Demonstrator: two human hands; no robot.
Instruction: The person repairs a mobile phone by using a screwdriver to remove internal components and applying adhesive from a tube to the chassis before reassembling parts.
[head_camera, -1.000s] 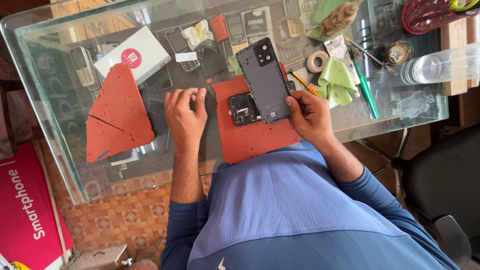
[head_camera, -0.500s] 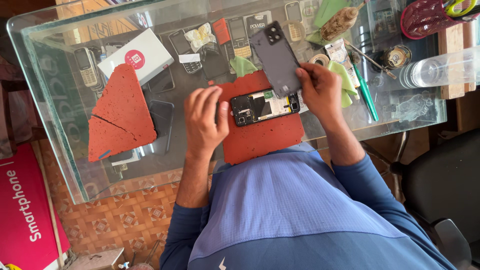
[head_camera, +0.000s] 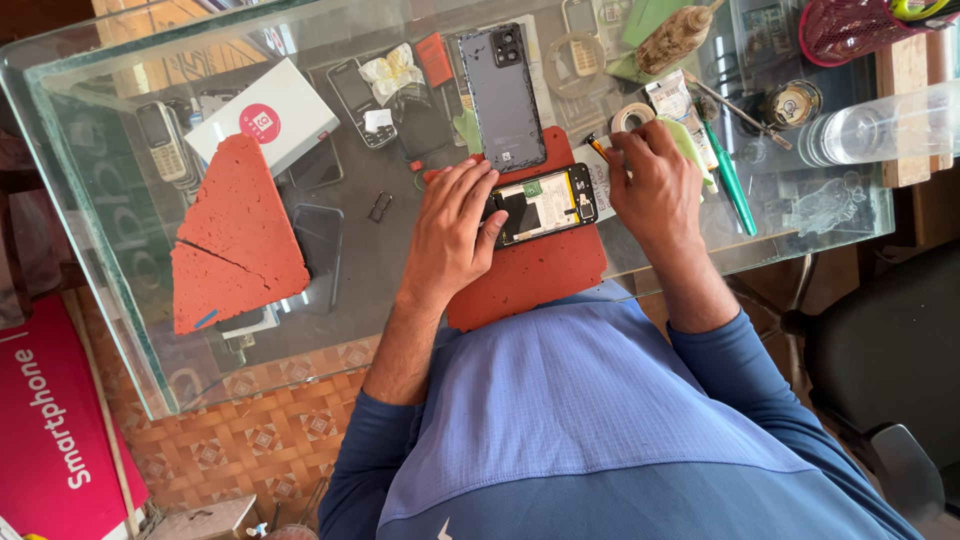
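An opened phone (head_camera: 545, 205) with its insides showing lies on a red mat (head_camera: 530, 275) on the glass table (head_camera: 120, 300). My left hand (head_camera: 450, 230) grips the phone's left end, thumb on its edge. The phone's grey back cover (head_camera: 503, 95) lies apart on the glass just beyond the mat. My right hand (head_camera: 655, 185) is to the right of the phone, fingers curled down beside an orange-handled tool (head_camera: 597, 147) and a tape roll (head_camera: 632, 117). Whether it holds anything is hidden.
A torn red triangular mat (head_camera: 235, 240) and a white box (head_camera: 265, 118) sit at the left, with several old phones (head_camera: 165, 145) under the glass. A green-handled tool (head_camera: 725, 170), green cloth (head_camera: 690, 135), clear bottle (head_camera: 880, 125) and red mesh basket (head_camera: 845, 28) are at the right. A black chair (head_camera: 890, 350) stands to the right.
My right hand has laid the grey back cover down on the glass and moved right toward the tools. My left hand has shifted onto the opened phone.
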